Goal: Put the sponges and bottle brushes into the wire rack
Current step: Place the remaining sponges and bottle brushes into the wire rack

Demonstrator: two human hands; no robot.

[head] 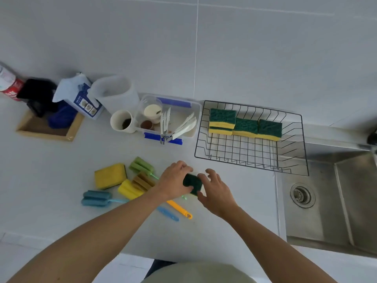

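Note:
My left hand (pixel 175 180) grips a green-topped sponge (pixel 193 183) just above the counter. My right hand (pixel 216 190) touches the same sponge from the right, fingers spread. The black wire rack (pixel 304 144) stands at the right beside the sink and holds several green-and-yellow sponges (pixel 245 125) along its far side. Left of my hands lie a yellow sponge (pixel 110 175) and several bottle brushes: a green one (pixel 140 165), a brown one (pixel 142 181), a yellow one (pixel 128 188) and a blue one (pixel 95 198). Their handles are partly hidden under my left arm.
A steel sink (pixel 330 201) with a drain lies at the right. Along the wall stand a clear plastic box with blue clips (pixel 195 111), a paper cup (pixel 122 121), a white jug (pixel 116 92), a tissue pack (pixel 79 97), a wooden tray (pixel 51 132) and a spray can (pixel 8 82).

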